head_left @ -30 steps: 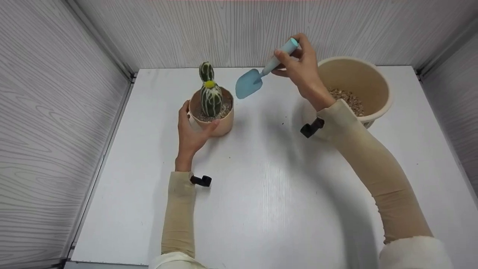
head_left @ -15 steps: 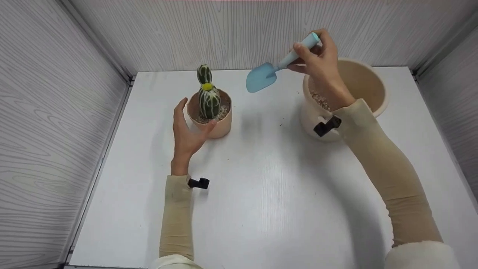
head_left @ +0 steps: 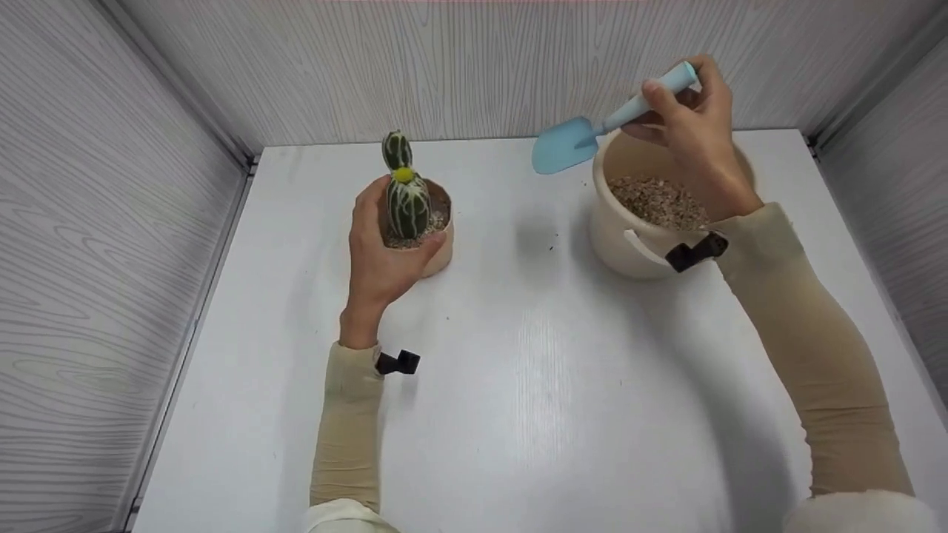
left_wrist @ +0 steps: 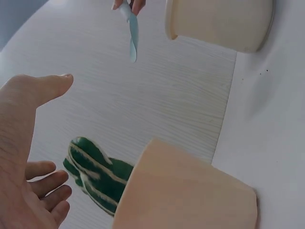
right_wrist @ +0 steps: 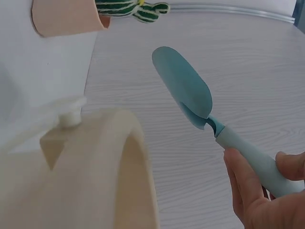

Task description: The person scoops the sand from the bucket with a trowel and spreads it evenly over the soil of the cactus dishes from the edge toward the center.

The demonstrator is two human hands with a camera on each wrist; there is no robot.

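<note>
A striped green cactus [head_left: 406,198] with a yellow tip stands in a small peach pot [head_left: 438,255] filled with gravel. My left hand [head_left: 389,237] cups the pot from the left with the thumb at its front rim. In the left wrist view the palm and fingers [left_wrist: 45,193] are spread loosely beside the cactus [left_wrist: 93,174] and pot [left_wrist: 190,195]. My right hand [head_left: 692,111] pinches the handle of a light blue trowel [head_left: 564,144], whose empty blade hangs over the left rim of a cream bucket [head_left: 629,244] holding gravel [head_left: 655,201].
The white table [head_left: 518,370] is boxed in by grey wood-grain walls on the left, back and right. A few specks of gravel [head_left: 554,240] lie between pot and bucket. The bucket's handle lug [right_wrist: 71,114] faces the pot [right_wrist: 66,16].
My right hand has carried the trowel to the right, from beside the cactus pot to the bucket's rim. My left hand loosened briefly, then wrapped closer round the pot.
</note>
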